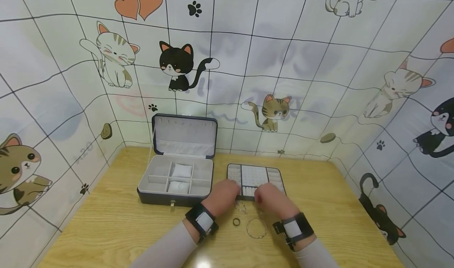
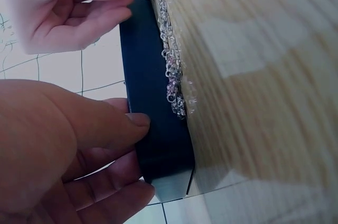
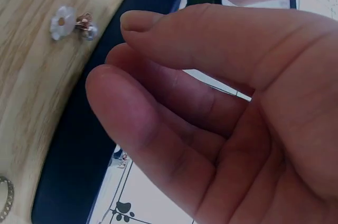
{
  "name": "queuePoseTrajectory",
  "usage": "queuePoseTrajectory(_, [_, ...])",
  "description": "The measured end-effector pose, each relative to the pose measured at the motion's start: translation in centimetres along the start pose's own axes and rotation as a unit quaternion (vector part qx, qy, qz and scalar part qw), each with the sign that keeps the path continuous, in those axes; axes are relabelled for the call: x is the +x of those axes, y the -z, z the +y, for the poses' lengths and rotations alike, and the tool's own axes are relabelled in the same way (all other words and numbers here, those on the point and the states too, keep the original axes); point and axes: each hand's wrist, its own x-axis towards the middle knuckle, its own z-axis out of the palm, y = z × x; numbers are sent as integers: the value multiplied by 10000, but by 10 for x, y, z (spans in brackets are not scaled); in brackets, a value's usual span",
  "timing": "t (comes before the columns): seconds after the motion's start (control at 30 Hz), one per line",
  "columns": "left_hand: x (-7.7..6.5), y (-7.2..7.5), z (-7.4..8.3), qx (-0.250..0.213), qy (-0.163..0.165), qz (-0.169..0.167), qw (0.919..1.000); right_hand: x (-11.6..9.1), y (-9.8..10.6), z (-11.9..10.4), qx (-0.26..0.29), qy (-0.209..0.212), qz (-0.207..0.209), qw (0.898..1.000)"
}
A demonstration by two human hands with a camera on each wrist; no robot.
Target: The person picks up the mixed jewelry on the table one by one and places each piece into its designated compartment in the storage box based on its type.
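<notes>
A shallow dark-sided jewelry tray (image 1: 253, 176) with pale compartments lies on the table. My left hand (image 1: 222, 197) is at its front left corner. In the left wrist view that thumb rests on the tray's dark wall (image 2: 158, 150), with the fingers bent around the corner. Near the front edge, my right hand (image 1: 274, 199) has loosely bent fingers and nothing visible between them (image 3: 190, 108). A silvery beaded chain (image 2: 171, 71) lies along the tray's front wall. In the right wrist view a white flower-shaped piece (image 3: 63, 22) sits beside that wall.
To the left stands an open jewelry box (image 1: 152, 197) with two white cushions inside and its lid raised. In front of the tray lie a dark ring (image 1: 236, 222) and a thin round bracelet (image 1: 256, 237). A cat-patterned cloth (image 1: 230, 82) hangs behind the table (image 1: 106, 220).
</notes>
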Motion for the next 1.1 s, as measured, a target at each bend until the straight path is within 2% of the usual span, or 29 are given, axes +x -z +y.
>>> queuePoseTrajectory(0.1, [0, 0, 0, 17, -25, 22, 10000, 0, -4, 1, -61, 42, 91, 9999])
queuePoseTrajectory(0.33, [1, 2, 0, 33, -79, 92, 9999, 0, -7, -3, 195, -8, 108, 9998])
queuePoseTrajectory(0.63, [-1, 6, 1, 76, -113, 110, 9998, -3, -14, -5, -147, 94, 344, 9993])
queuePoseTrajectory(0.8, [-1, 4, 2, 78, -137, 107, 9998, -2, -17, -4, -310, 100, 325, 9989])
queuePoseTrajectory(1.1, [-2, 4, 0, 23, -96, 101, 9999, -1, -18, -6, -202, 73, 227, 9995])
